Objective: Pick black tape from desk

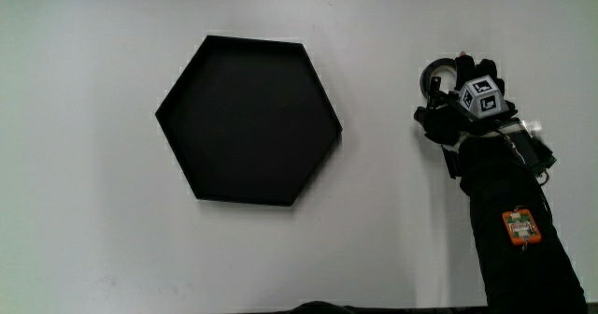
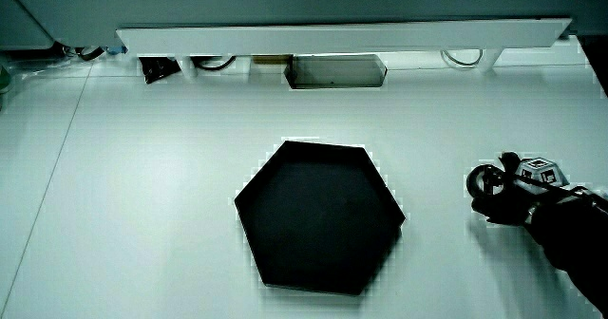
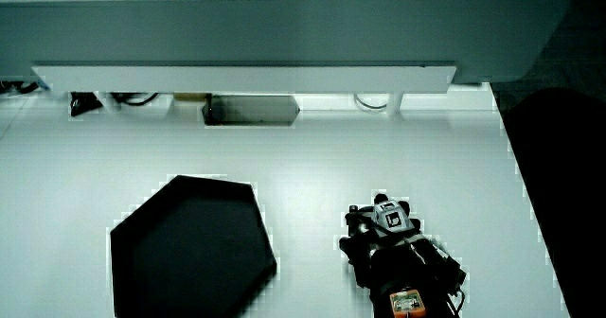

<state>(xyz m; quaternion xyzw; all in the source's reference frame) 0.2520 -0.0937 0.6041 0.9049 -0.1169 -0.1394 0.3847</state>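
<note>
The black tape [image 1: 432,72] is a dark ring lying on the white desk, well away from the black hexagonal tray [image 1: 248,118]. The gloved hand [image 1: 460,108], with the patterned cube [image 1: 482,96] on its back, sits over the part of the ring nearer the person, and its fingers curl around the ring. In a side view the ring [image 2: 477,178] rests on the desk with the hand [image 2: 521,197] closed round it. In a side view the hand [image 3: 381,235] hides the tape. The tray [image 2: 318,215] [image 3: 189,247] is empty.
A low pale partition [image 2: 342,39] runs along the desk's edge farthest from the person, with a grey box [image 2: 337,72] and cables [image 2: 157,67] under it. An orange tag [image 1: 520,226] sits on the black forearm.
</note>
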